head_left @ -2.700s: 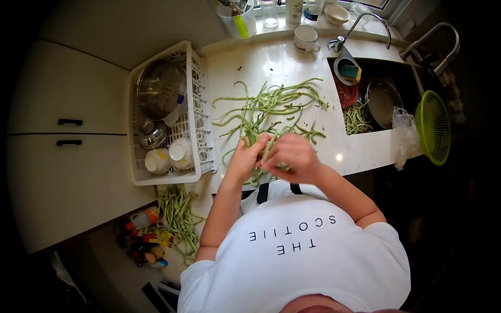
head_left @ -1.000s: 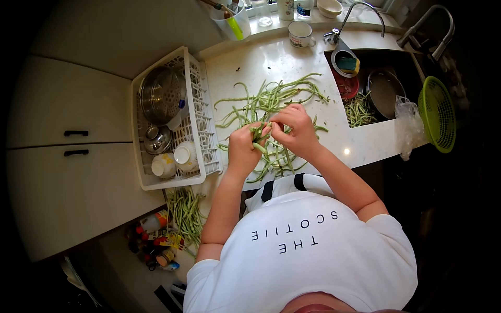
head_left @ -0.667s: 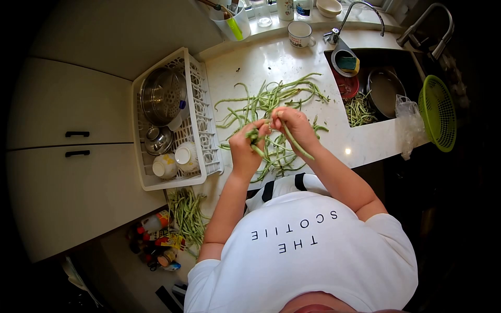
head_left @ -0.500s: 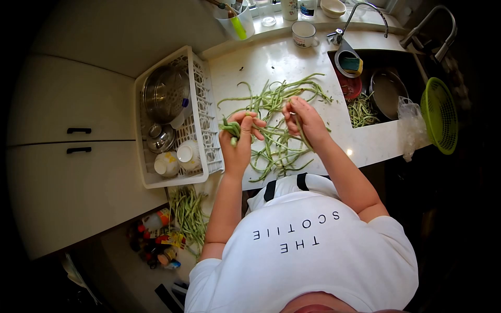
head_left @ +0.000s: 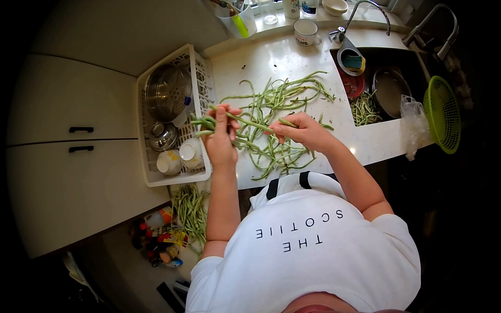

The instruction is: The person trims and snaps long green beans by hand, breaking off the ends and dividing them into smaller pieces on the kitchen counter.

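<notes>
My left hand (head_left: 222, 138) is closed around a small bunch of long green beans (head_left: 204, 123), whose ends stick out on its left side. One long bean (head_left: 250, 123) stretches from my left hand across to my right hand (head_left: 302, 131). The fingers of my right hand pinch that bean near its right end, and a short bean piece shows above the fingers. Below both hands, a loose tangle of long green beans (head_left: 276, 97) lies spread over the white counter (head_left: 235, 68).
On the left stands a white dish rack (head_left: 201, 83) holding pots and cups. A sink (head_left: 373, 125) at the right contains a pan and bean pieces (head_left: 364, 110). A green colander (head_left: 442, 115) leans beside a plastic bag (head_left: 412, 122). More beans (head_left: 190, 211) lie at lower left.
My left hand has moved left with its bunch. The right hand has come lower and turned toward the left, and a bean is now stretched between both hands.
</notes>
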{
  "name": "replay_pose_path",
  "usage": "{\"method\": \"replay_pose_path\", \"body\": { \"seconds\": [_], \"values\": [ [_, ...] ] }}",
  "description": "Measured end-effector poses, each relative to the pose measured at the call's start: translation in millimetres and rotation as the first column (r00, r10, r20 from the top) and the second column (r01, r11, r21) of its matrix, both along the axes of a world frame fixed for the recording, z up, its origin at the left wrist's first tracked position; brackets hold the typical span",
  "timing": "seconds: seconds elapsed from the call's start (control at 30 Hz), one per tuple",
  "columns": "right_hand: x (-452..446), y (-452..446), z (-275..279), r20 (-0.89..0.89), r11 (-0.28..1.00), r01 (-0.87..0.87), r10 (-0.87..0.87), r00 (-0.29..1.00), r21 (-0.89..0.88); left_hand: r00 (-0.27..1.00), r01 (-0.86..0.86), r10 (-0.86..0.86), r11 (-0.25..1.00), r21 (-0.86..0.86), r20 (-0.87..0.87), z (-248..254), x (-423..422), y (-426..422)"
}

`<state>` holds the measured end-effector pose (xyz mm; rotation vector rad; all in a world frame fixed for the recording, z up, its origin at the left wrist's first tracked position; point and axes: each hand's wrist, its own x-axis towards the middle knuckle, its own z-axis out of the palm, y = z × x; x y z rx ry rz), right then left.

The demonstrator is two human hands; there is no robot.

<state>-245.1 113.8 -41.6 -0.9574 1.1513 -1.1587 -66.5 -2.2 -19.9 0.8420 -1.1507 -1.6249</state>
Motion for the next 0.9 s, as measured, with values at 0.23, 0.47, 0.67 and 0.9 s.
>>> {"method": "replay_pose_path", "body": {
  "seconds": [0.23, 0.47, 0.67, 0.9],
  "values": [
    [-9.6, 10.6, 1.0, 0.097, 0.998, -0.041, 0.035, 0.995, 0.051, 1.000, -0.009, 0.009, 1.000, -0.010, -0.023, 12.7, 9.5, -4.0],
    [-15.9, 12.1, 1.0, 0.323, 0.994, -0.094, 0.072, 0.944, 0.053, 0.995, -0.093, 0.094, 0.996, 0.010, -0.039, 8.3, 10.2, -4.8],
    [-21.7, 19.2, -5.4, 0.457, 0.994, -0.092, 0.052, 0.888, 0.066, 0.971, -0.236, 0.235, 0.972, -0.001, -0.050, 14.3, 20.7, -12.1],
    [-21.3, 20.7, -6.9, 0.231, 0.991, -0.105, 0.083, 0.969, 0.086, 0.980, -0.189, 0.184, 0.979, -0.078, -0.069, 13.7, 22.3, -6.9]
  ]
}}
